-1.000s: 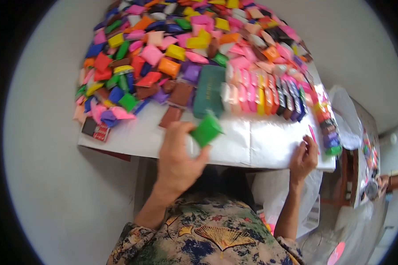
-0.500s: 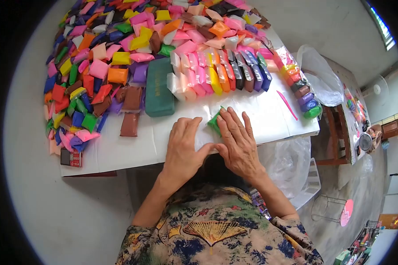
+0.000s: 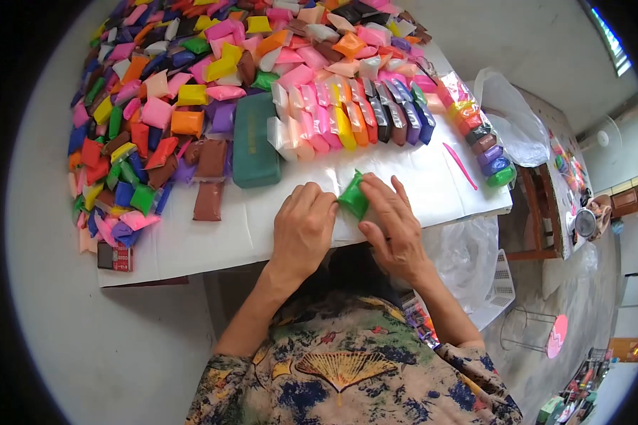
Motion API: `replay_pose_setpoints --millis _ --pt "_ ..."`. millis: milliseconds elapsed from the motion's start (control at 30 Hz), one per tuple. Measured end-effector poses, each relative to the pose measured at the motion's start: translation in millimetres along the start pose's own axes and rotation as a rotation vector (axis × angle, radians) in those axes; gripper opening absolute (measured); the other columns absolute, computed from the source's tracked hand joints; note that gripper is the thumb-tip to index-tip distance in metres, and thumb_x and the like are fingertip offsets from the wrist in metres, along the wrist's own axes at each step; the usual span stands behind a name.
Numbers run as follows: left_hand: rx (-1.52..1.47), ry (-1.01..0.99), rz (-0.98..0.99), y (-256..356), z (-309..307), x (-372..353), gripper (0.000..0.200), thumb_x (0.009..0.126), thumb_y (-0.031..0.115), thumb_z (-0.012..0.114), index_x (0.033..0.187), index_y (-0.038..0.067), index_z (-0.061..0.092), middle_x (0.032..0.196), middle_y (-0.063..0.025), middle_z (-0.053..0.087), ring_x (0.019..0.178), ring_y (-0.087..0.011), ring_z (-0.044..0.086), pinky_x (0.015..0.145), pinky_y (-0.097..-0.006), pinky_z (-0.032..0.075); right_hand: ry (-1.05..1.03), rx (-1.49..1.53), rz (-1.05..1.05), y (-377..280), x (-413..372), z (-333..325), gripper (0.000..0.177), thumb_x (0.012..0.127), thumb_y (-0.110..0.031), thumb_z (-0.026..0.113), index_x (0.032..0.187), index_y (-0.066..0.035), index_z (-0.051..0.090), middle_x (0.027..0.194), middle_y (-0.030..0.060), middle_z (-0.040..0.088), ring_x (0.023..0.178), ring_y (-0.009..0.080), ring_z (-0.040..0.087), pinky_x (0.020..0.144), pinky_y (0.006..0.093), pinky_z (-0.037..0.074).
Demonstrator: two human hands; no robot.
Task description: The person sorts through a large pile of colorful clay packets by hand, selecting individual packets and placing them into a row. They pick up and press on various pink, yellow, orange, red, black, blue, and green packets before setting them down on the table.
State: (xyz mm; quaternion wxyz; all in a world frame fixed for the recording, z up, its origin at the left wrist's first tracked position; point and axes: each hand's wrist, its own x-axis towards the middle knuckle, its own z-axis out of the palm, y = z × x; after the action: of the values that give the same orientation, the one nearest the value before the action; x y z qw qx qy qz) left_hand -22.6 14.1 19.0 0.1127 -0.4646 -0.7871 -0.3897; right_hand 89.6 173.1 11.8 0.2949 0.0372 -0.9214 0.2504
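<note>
**A:** In the head view, what is hidden?

**B:** The far part of the heap of coloured packets (image 3: 177, 78) is cut off at the top of the frame. The undersides of both hands are hidden, and so is the lower part of the green packet (image 3: 353, 200) behind the fingers. A small red and black object (image 3: 114, 255) at the near left corner is too small to name.

**A:** How do the hands stand?

**B:** The left hand (image 3: 303, 225) has its fingers curled against the packet's left side. The right hand (image 3: 397, 227) lies on its right side with the fingers stretched along it. Each grip is closed on the packet, which is pinched between them.

**A:** And the packet itself?

**B:** It is bright green, glossy and plump, tilted with one corner pointing up. It sits just above the white table (image 3: 432, 191), near the front edge and roughly at the middle of it.

**A:** What room is there around it?

**B:** Bare white surface runs to the right as far as a pink stick (image 3: 460, 166). Beyond the packet stands a row of upright packets (image 3: 354, 120), with a dark green case (image 3: 254, 145) to its left. Two brown packets (image 3: 209, 200) lie further left. Along the right edge runs a line of packets (image 3: 483, 138), with a clear plastic bag (image 3: 510, 117) just past it.
</note>
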Motion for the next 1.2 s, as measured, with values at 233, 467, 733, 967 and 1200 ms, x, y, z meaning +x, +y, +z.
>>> replay_pose_setpoints --millis 233,467,733,967,1200 --pt "-0.009 0.007 0.066 3 2 -7 0.008 0.08 0.004 0.066 0.085 0.003 0.06 0.086 -0.0105 0.052 0.084 -0.0302 0.056 0.074 -0.0422 0.047 0.153 -0.234 0.042 -9 -9 1 0.026 0.074 -0.013 0.079 0.087 -0.007 0.058 0.112 0.0111 0.056 0.109 0.0291 0.056 0.113 0.0592 0.027" --pt "0.026 0.022 0.118 7 3 -4 0.009 0.078 -0.001 0.065 0.086 0.001 0.061 0.083 -0.0102 0.052 0.079 -0.0302 0.054 0.072 -0.0419 0.044 0.174 -0.26 -0.006 -6 -8 9 0.015 0.077 -0.004 0.069 0.087 -0.005 0.058 0.108 0.0094 0.058 0.109 0.0285 0.056 0.11 0.0575 0.031" --pt "-0.039 0.092 0.155 16 8 -7 0.012 0.076 -0.006 0.064 0.086 0.0 0.06 0.085 -0.0115 0.052 0.077 -0.0312 0.05 0.069 -0.0422 0.044 0.213 0.114 0.254 -18 -6 -11 0.022 0.079 -0.008 0.074 0.094 -0.001 0.059 0.1 0.0109 0.059 0.082 0.0249 0.059 0.071 0.0353 0.049" --pt "-0.078 0.124 0.249 32 19 2 0.019 0.075 -0.008 0.065 0.093 -0.002 0.061 0.09 -0.0124 0.055 0.082 -0.0312 0.053 0.073 -0.0408 0.047 0.164 0.961 0.834 -9 0 -41 0.036 0.093 -0.015 0.072 0.122 0.002 0.062 0.093 0.0011 0.064 0.069 0.0029 0.051 0.059 0.0195 0.042" --pt "-0.103 0.134 0.301 36 26 25 0.024 0.078 -0.005 0.068 0.101 -0.003 0.062 0.097 -0.0142 0.056 0.087 -0.0323 0.055 0.076 -0.0421 0.047 0.099 0.805 0.725 7 17 -69 0.024 0.089 -0.012 0.071 0.109 0.001 0.066 0.087 -0.0003 0.066 0.074 0.0043 0.056 0.062 0.0198 0.042"
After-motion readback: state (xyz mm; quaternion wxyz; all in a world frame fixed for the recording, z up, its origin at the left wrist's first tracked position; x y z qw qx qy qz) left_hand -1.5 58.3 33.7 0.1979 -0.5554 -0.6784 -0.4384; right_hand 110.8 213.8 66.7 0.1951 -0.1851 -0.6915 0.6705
